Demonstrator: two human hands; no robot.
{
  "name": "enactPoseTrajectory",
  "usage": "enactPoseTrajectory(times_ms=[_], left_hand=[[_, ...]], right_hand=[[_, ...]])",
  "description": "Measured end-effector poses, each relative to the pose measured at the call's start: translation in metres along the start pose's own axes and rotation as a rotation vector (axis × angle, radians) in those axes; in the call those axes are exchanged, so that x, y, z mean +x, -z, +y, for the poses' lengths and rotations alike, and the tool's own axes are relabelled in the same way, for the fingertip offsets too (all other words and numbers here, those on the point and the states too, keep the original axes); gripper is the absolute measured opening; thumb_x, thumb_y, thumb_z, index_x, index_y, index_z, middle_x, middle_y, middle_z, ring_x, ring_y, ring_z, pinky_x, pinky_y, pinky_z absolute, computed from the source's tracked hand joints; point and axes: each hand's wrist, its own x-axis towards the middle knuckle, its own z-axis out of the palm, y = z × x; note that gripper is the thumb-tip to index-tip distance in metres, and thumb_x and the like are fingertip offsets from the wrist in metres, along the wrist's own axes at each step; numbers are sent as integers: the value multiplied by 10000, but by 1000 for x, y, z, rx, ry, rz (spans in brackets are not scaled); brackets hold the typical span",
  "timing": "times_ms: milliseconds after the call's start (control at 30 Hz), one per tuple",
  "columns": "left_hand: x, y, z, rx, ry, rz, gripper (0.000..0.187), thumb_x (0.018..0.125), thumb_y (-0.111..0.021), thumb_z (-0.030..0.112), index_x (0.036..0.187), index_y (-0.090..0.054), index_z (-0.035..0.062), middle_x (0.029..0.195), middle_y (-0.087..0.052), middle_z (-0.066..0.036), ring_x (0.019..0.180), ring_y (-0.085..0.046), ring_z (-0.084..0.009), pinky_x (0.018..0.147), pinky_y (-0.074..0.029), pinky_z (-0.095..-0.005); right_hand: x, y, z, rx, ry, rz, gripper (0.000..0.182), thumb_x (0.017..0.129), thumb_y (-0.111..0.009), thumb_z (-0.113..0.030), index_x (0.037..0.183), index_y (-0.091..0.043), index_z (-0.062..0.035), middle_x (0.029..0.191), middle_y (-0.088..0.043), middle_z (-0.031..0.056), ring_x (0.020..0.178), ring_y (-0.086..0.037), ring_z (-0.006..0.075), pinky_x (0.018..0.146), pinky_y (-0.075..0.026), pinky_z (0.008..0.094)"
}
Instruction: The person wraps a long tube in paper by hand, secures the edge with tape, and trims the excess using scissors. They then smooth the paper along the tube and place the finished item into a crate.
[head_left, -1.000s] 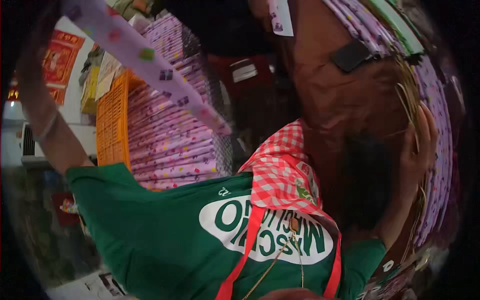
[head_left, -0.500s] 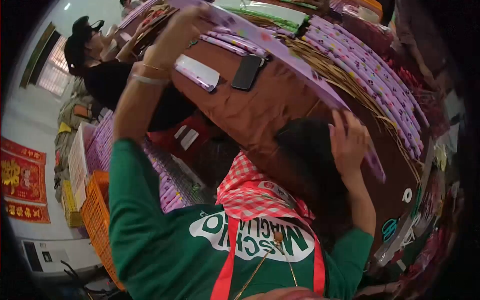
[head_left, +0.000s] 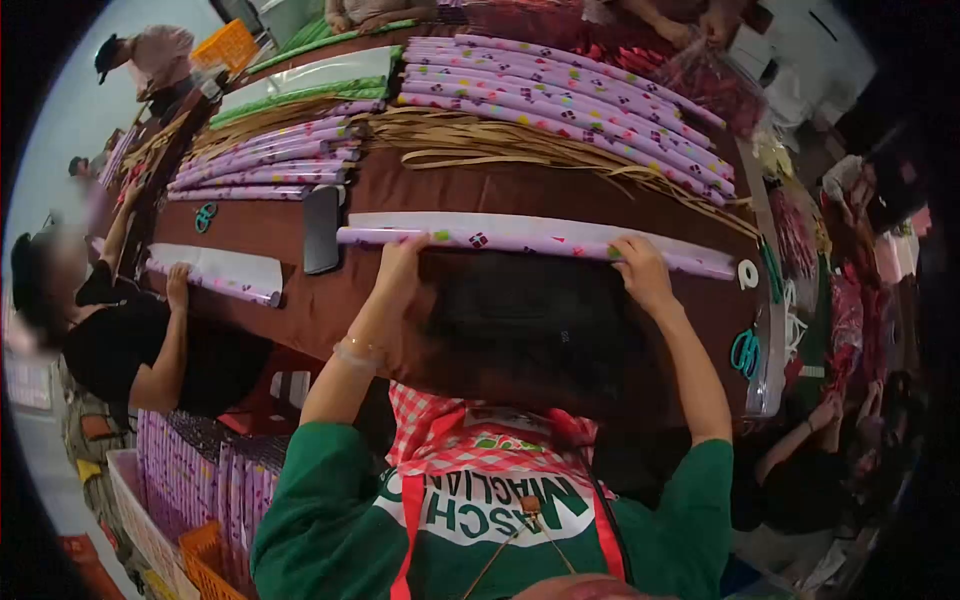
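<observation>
A lilac sheet of wrapping paper (head_left: 530, 239) with a colourful pattern lies partly rolled across the brown-covered table, its pale inner side showing along the far edge. My left hand (head_left: 403, 258) grips the near edge of the roll toward its left end, fingers closed on it. Farther right, my right hand (head_left: 642, 270) pinches the same edge between thumb and fingers. Just left of the roll lies a black phone (head_left: 321, 230). Between my forearms is a dark shape (head_left: 540, 310) that I cannot make out.
Long lilac rolls (head_left: 560, 100) and brown strips (head_left: 480, 140) lie behind the sheet. Teal scissors (head_left: 744, 352) and a white tape roll (head_left: 748, 274) are at the right. A co-worker's hand (head_left: 177, 284) rests on another lilac sheet (head_left: 225, 272) at the left.
The lilac paper was slanted with my left hand raised high; now it lies level on the table. My left hand has come down, and my right hand has closed on the edge. The view has turned.
</observation>
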Motion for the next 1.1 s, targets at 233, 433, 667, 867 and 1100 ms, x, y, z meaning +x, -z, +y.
enactPoseTrajectory(times_ms=[233, 433, 667, 867, 1100], left_hand=[[-5, -13, 53, 659, -828, 229, 740, 678, -749, 133, 1316, -381, 57, 1223, -433, -177, 1138, -385, -388, 956, -333, -455], [40, -3, 34, 798, -878, -165, 352, 726, -700, 201, 1022, -555, 75, 1022, -571, -115, 946, -562, -329, 754, -474, -423], [9, 3, 20, 932, -896, -316, 290, 813, -585, 100, 1070, -483, 12, 991, -541, -170, 937, -525, -352, 802, -424, -416], [-10, -2, 21, 971, -850, -162, 261, 821, -563, 102, 1060, -493, 23, 990, -599, -169, 888, -570, -333, 770, -445, -418], [-22, -11, 22, 937, -841, -192, 241, 851, -482, 52, 1087, -511, 15, 1073, -586, -165, 986, -550, -344, 835, -449, -417]], right_hand=[[23, 19, 1, -184, 47, 142, 367, 673, -661, 37, 1012, -583, -80, 987, -557, 89, 959, -543, 297, 815, -429, 410], [12, 13, 5, -141, 26, 35, 385, 662, -663, 12, 1027, -577, -77, 982, -561, 105, 955, -542, 308, 806, -436, 400], [-9, 2, 16, 9, 2, -147, 450, 737, -677, -81, 1148, -496, -50, 1040, -548, 146, 977, -533, 355, 824, -443, 425], [-20, 19, 16, -7, -129, -179, 400, 747, -688, -148, 1082, -504, -31, 1032, -533, 154, 960, -531, 358, 811, -441, 421], [-57, 40, 35, -159, -205, -121, 372, 766, -677, -201, 1097, -555, -82, 1011, -534, 108, 943, -529, 315, 833, -433, 405]])
